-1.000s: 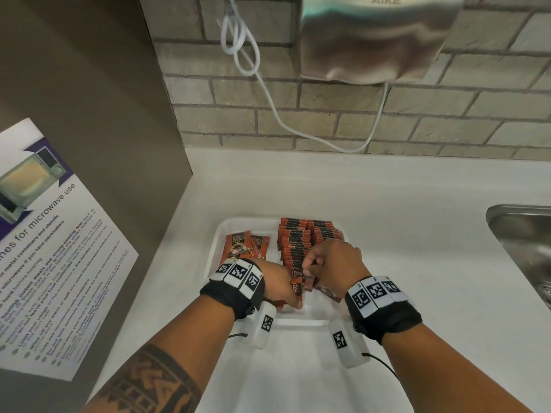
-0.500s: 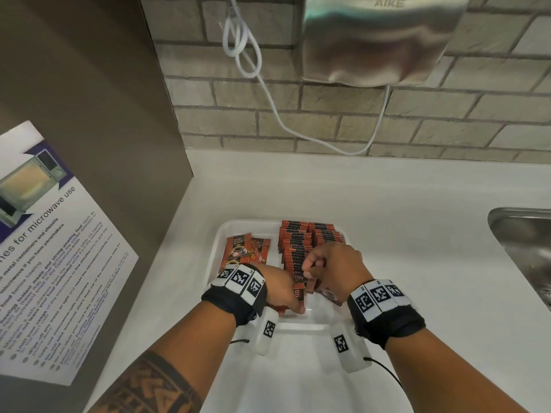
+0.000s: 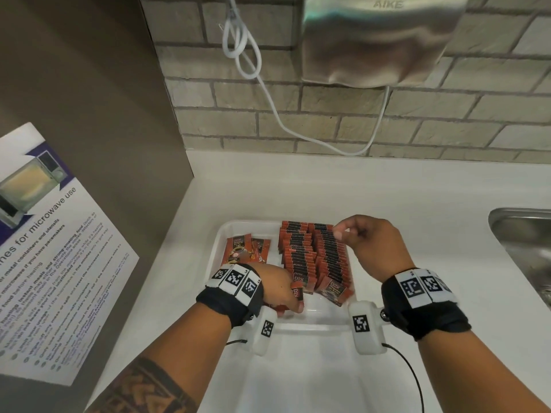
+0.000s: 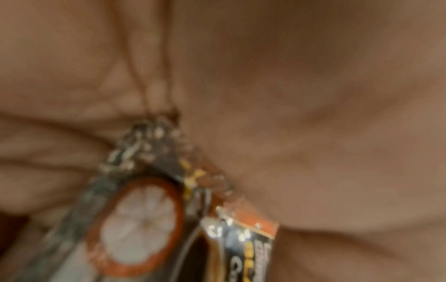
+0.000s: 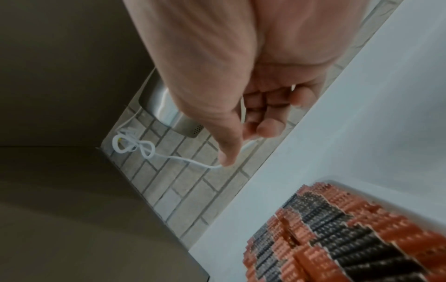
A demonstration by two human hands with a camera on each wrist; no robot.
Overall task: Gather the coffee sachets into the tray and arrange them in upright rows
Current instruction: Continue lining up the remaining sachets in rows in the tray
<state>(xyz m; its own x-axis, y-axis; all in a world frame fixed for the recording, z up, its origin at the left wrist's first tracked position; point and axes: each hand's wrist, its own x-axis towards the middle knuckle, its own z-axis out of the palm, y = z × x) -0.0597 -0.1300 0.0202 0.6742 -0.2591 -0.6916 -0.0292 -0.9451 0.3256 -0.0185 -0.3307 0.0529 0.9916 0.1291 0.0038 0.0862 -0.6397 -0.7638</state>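
Note:
A white tray (image 3: 217,244) sits on the counter with two upright rows of red and black coffee sachets (image 3: 316,257) on its right side. A few loose sachets (image 3: 238,248) lie flat at its left. My left hand (image 3: 293,305) rests at the tray's near left and grips a small bunch of sachets (image 3: 297,293). The left wrist view shows those sachets (image 4: 135,225), blurred, against the palm. My right hand (image 3: 343,234) hovers over the far end of the right row with its fingers loosely curled. In the right wrist view it (image 5: 251,133) holds nothing above the rows (image 5: 337,238).
A steel sink (image 3: 521,234) is set into the white counter at the right. A metal hand dryer (image 3: 378,40) hangs on the brick wall with a white cable (image 3: 268,99) looping below it. At the left stands a brown panel carrying a microwave notice (image 3: 53,248).
My right hand has left the near end of the rows and moved up and away to the far end of the right row. The left hand has stayed put with its sachets.

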